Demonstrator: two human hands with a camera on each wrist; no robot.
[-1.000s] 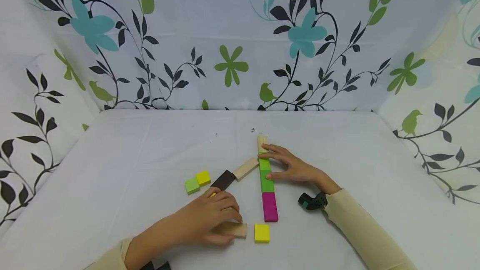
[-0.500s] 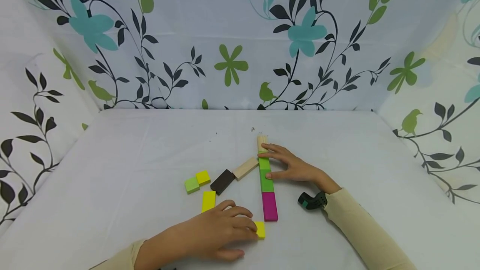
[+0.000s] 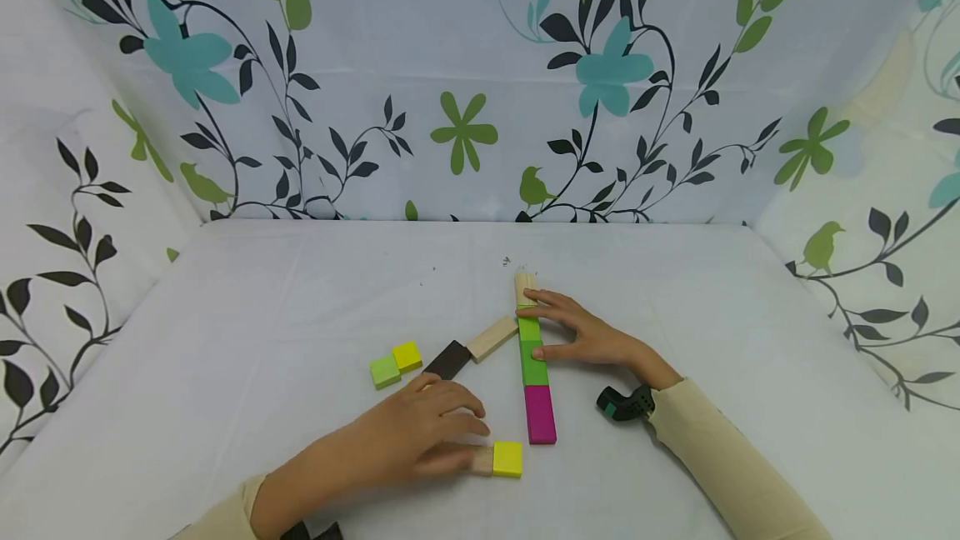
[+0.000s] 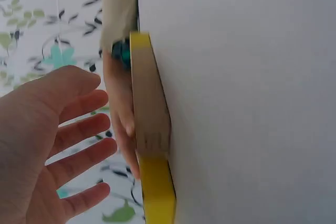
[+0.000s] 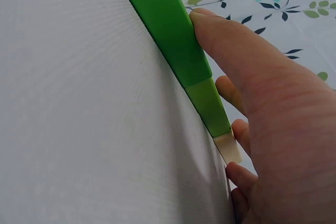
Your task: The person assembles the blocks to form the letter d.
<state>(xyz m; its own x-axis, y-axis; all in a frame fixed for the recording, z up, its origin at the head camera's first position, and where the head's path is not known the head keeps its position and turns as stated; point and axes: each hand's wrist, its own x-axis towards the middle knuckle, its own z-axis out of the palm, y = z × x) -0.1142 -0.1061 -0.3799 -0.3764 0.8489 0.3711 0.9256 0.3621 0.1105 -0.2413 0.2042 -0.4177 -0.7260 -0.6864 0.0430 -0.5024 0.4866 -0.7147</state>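
My left hand (image 3: 416, 432) hovers over a pale wooden block (image 3: 482, 461), its fingers loosely spread. In the left wrist view the fingers (image 4: 84, 129) stand apart from the wooden block (image 4: 151, 103). A yellow square block (image 3: 507, 459) touches that block's right end, and a long yellow block (image 4: 157, 187) meets its other end. My right hand (image 3: 588, 336) rests its fingertips along a straight row: a wooden block (image 3: 525, 286), a light green block (image 3: 528, 329), a green block (image 3: 534, 372) and a magenta block (image 3: 541, 415). Its thumb (image 5: 215, 30) touches the green block's side.
A slanting wooden block (image 3: 492, 338) reaches the row's left side, with a dark brown block (image 3: 448, 361) at its lower end. Off to the left lie a small yellow block (image 3: 407, 357) and a lime block (image 3: 385, 372). Patterned cloth (image 3: 465, 82) rises behind the white table (image 3: 315, 290).
My left hand reached right to the yellow square block, then drew back left. That block has slid left against the wooden block, closing the gap. My right hand has stayed put.
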